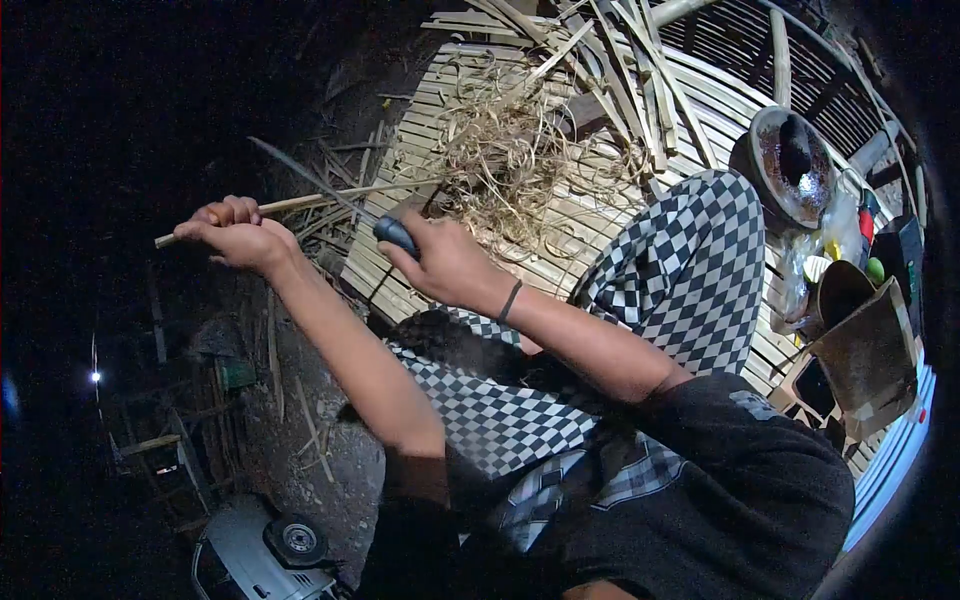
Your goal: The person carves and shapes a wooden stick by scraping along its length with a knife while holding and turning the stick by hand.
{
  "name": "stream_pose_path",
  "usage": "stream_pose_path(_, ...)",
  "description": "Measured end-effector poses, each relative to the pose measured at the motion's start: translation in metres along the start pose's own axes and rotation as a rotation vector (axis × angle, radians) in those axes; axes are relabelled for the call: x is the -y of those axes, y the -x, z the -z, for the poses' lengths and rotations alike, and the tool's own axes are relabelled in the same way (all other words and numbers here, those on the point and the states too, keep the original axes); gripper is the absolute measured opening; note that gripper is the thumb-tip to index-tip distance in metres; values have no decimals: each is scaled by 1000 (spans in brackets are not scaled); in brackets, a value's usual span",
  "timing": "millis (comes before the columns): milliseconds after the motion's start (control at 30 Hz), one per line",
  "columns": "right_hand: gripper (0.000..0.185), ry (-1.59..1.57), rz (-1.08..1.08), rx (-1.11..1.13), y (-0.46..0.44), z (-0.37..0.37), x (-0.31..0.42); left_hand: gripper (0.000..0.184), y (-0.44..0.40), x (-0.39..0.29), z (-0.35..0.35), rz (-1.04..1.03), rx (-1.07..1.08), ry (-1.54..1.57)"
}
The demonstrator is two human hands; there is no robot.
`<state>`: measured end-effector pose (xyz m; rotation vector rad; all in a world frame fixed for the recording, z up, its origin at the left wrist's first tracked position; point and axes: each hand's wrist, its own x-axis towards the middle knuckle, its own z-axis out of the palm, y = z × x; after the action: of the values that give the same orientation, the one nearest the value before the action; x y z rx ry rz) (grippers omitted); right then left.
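Observation:
My left hand (235, 235) is closed around a thin bamboo strip (300, 202), near the strip's left end. The strip runs rightward, its far tip over a pile of curled shavings (505, 165). In my right hand (447, 260) is a knife by its dark handle (396, 236), fingers wrapped around it. The knife's long blade (300, 168) points up and left and crosses the strip between my hands; whether it touches the strip I cannot tell. A dark band circles my right wrist.
I sit cross-legged on a slatted bamboo platform (400, 215). Split bamboo pieces (640, 75) lie at the back. To the right stand a stone bowl (765, 150) with a dark pestle (795, 148), plastic bags, a cardboard piece (870, 360) and a phone (813, 388). A vehicle (260, 550) is at lower left.

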<state>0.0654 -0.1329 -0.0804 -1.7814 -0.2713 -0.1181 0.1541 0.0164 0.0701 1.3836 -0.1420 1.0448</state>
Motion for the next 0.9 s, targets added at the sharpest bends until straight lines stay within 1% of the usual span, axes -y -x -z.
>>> stream_pose_path(67, 31, -43, 56, -7, 1, 0, 8, 54, -2, -1, 0, -7, 14, 4)
stream_pose_path(133, 34, -46, 74, -18, -6, -14, -24, 54, -5, -2, 3, 22, 34, 11)
stream_pose_path(200, 41, 108, -151, -11, -6, -21, -67, 54, -4, -1, 7, -8, 21, -8)
stream_pose_path(267, 44, 179, -389, -15, -12, -32, -127, 54, -4, -3, 11, -10, 12, 8)
stream_pose_path(300, 44, 181, -384, -18, -9, -30, -132, 54, -4, -5, 13, -15, 6, 32)
stream_pose_path(367, 49, 253, -280, -19, -13, -18, -125, 54, -4, -6, 11, -5, -1, 40)
stream_pose_path(400, 47, 244, -269, -51, -10, -19, -118, 53, -6, -3, 8, 9, -13, 39)
stream_pose_path(467, 41, 87, -113, -81, -6, -14, -81, 53, -10, 3, 3, 11, -11, 46)
stream_pose_path(533, 34, -113, -39, -64, -4, -3, -31, 53, -12, 6, 0, 24, -3, 36)
stream_pose_path(600, 31, -74, 49, -23, -5, -9, -13, 52, -12, 4, 1, 20, 22, 42)
stream_pose_path(633, 30, -104, 82, 8, -4, -6, -5, 52, -14, 3, 2, 22, 17, 55)
stream_pose_path(667, 30, -105, 87, 12, -3, -9, -6, 52, -14, 1, 4, 17, 13, 53)
stream_pose_path(733, 30, -70, 59, -69, 0, -19, -20, 53, -13, 1, 9, 25, -17, 42)
stream_pose_path(767, 30, -78, 93, -151, 0, -26, -41, 53, -14, 0, 14, 26, -22, 38)
stream_pose_path(800, 36, 32, -83, -125, 0, -32, -67, 53, -17, 1, 21, 31, -41, 34)
stream_pose_path(867, 41, 61, -152, -131, -13, -35, -126, 53, -17, 0, 27, 33, -58, 33)
stream_pose_path(900, 41, 62, -151, -137, -9, -33, -124, 53, -15, -2, 28, 15, -42, 17)
